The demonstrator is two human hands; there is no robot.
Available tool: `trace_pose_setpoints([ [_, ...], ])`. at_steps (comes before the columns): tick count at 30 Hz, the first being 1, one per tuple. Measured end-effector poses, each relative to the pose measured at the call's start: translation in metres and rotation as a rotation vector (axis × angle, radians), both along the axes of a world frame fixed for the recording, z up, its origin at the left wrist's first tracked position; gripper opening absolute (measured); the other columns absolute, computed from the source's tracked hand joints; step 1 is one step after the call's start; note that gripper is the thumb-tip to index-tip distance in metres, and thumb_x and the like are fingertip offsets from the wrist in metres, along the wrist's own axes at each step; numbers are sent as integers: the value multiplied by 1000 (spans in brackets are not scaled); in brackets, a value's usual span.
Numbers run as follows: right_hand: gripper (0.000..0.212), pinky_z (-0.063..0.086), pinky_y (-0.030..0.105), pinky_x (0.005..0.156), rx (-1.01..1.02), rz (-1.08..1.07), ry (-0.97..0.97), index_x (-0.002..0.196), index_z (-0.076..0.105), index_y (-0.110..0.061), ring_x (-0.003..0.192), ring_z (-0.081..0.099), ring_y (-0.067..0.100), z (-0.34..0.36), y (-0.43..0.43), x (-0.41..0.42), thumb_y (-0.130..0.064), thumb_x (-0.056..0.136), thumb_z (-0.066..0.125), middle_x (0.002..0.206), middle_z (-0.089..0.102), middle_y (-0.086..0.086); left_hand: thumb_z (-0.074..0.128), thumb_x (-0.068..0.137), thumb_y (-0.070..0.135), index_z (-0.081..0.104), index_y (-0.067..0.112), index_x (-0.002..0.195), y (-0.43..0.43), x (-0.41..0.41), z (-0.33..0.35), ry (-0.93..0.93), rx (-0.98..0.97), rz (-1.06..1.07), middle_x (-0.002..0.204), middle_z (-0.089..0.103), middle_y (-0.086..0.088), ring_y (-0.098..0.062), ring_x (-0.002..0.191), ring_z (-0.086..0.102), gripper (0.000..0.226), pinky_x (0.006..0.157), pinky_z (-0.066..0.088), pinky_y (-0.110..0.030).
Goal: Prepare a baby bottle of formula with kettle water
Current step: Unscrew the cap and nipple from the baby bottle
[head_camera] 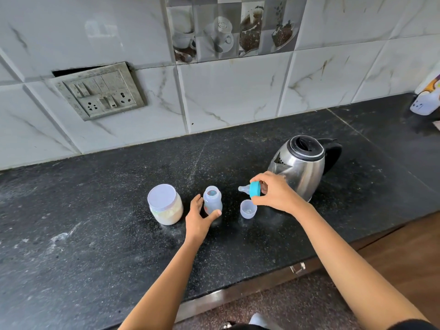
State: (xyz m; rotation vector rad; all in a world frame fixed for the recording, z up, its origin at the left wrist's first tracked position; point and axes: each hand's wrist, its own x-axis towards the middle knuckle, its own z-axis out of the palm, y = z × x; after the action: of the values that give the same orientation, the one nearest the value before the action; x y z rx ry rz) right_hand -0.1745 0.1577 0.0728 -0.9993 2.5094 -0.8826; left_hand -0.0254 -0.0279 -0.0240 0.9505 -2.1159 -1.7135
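While left hand (198, 221) grips the bottle (212, 201), print illegible, right hand (276, 194) holds teat (244, 188).

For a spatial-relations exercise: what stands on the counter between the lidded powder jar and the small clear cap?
The open baby bottle, upright and held by the left hand; the head view shows it.

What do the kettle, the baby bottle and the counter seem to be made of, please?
Kettle: stainless steel, judging by its silvery, reflective body; lid and handle look like black plastic. Baby bottle: translucent bluish plastic, as its wall lets light through. Counter: dark speckled stone, probably polished granite.
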Motion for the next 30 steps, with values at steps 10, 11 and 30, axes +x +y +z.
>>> trace_pose_setpoints([
  [10,50,54,36,81,133,109,69,117,54,-22,94,60,12,-21,4,10,-27,73,77,109,64,-2,79,75,24,29,15,144,32,18,-8,-24,-62,77,147,40,-2,-14,134,36,85,111,27,-29],
  [11,51,54,37,82,143,115,78,118,54,-22,95,60,12,-24,3,12,-27,73,77,110,63,-2,78,75,25,29,15,144,33,18,-7,-32,-65,79,147,39,-2,-14,134,36,85,111,27,-30],
  [30,47,38,31,96,-80,179,191,127,53,-10,116,49,26,-17,-25,26,-26,86,68,126,56,9,80,73,20,40,12,133,44,52,10,19,-145,490,134,48,-3,-16,124,46,72,101,34,-25],
])
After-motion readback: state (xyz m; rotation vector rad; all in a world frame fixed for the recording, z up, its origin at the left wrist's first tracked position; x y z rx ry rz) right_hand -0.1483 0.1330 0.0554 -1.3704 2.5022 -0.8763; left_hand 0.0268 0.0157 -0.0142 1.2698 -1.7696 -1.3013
